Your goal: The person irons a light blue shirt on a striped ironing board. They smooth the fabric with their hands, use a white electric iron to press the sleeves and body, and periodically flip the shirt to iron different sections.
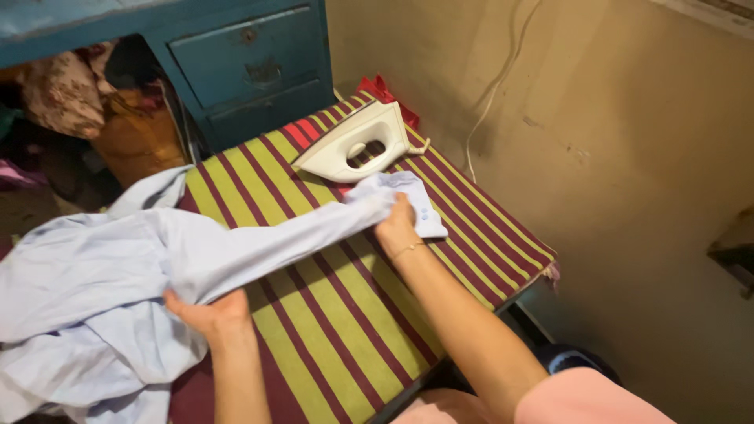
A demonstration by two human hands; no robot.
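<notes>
Pale blue shirt sleeve stretched flat across a striped ironing pad.

The right hand [397, 225] presses closed on the cuff [416, 206]; the left hand [210, 312] pinches the sleeve's upper end, near the bunched body of the shirt [78, 290]. The thin cloth likely handles as light, limp and easily creased, so it is best held at cuff and seam. A white iron [353, 141] rests just beyond the cuff on the pad [345, 314].

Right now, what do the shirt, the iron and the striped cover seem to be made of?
The shirt, held by the left hand and the right hand, looks like thin woven cloth, pale blue and matte: it creases softly. The iron has a cream body, probably plastic, with a slight shine; its soleplate is hidden. The striped cover seems a thicker woven fabric, matte and flat.
</notes>
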